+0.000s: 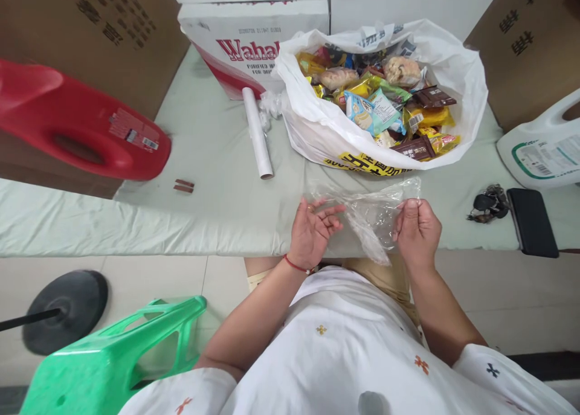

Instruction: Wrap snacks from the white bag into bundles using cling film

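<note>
A clear plastic bag (374,215) hangs at the table's front edge between my two hands. My right hand (417,231) is closed, pinching the bag's upper right corner. My left hand (315,228) is palm up with its fingers apart at the bag's left side, the fingertips close to the film. Behind the clear bag stands a large white plastic bag (312,125), its mouth wide open, full of small wrapped snacks (385,107). A white roll (258,134) lies left of it, beside some crumpled clear plastic (270,106).
A red jug (86,125) and two small brown strips (183,186) are at the left. Keys (488,203), a black phone (532,221) and a white jug (544,143) lie right. Cartons (212,34) stand behind. A green stool (113,348) is at the lower left.
</note>
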A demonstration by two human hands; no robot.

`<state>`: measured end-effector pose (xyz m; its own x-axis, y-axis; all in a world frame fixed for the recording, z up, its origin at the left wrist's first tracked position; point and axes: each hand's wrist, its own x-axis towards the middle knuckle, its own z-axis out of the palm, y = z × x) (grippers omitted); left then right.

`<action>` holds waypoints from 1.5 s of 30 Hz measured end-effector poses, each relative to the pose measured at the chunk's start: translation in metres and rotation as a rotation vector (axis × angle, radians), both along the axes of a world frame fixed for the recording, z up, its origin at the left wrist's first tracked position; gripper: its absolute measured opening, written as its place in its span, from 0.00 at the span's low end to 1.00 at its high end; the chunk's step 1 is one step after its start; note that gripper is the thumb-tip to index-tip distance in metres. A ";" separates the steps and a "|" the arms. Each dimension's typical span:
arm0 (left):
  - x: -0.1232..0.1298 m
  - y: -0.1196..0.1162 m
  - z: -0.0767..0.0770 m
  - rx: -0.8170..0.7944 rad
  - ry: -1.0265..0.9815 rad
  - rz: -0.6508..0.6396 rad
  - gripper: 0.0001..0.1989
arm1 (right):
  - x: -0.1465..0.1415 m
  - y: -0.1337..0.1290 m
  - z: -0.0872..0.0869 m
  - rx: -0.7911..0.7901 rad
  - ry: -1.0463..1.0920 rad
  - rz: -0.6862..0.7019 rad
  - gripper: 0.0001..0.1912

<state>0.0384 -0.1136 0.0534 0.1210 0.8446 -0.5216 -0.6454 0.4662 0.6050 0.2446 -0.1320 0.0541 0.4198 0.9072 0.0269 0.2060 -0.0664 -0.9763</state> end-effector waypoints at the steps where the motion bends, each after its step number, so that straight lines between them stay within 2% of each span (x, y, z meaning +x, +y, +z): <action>1: 0.002 -0.002 -0.001 -0.056 0.004 -0.010 0.27 | -0.002 0.001 -0.003 -0.005 0.028 -0.008 0.24; 3: 0.005 -0.007 -0.007 -0.119 0.119 -0.034 0.23 | -0.004 0.002 -0.010 -0.013 0.078 -0.035 0.24; 6: 0.007 -0.013 -0.013 -0.103 0.287 -0.149 0.19 | -0.003 0.004 -0.019 -0.035 0.136 -0.065 0.24; 9: 0.005 -0.011 -0.013 -0.114 0.323 -0.270 0.23 | 0.000 0.003 -0.024 -0.063 0.176 -0.072 0.24; 12: 0.004 -0.002 -0.010 -0.150 0.411 -0.295 0.27 | 0.003 0.001 -0.024 -0.072 0.164 -0.069 0.24; 16: 0.005 0.009 -0.013 -0.149 0.536 -0.302 0.26 | 0.004 -0.002 -0.024 -0.083 0.090 -0.059 0.25; 23: 0.009 0.008 -0.016 -0.124 0.525 -0.281 0.16 | 0.013 0.000 -0.029 -0.095 0.121 -0.083 0.23; 26: 0.002 0.003 -0.007 -0.115 0.495 -0.294 0.17 | 0.026 0.004 -0.030 -0.096 0.094 -0.100 0.23; 32: -0.022 -0.007 0.019 -0.073 0.442 -0.372 0.16 | 0.045 0.010 -0.029 -0.133 0.043 -0.053 0.24; 37: -0.046 -0.008 0.031 -0.089 0.389 -0.474 0.16 | 0.051 0.014 -0.028 -0.204 0.105 -0.036 0.24; 42: -0.074 -0.004 0.025 -0.162 0.367 -0.417 0.16 | 0.062 0.020 -0.027 -0.203 0.221 -0.131 0.23; 45: -0.070 -0.011 0.016 -0.166 0.356 -0.431 0.19 | 0.061 0.021 -0.029 -0.196 0.215 -0.134 0.23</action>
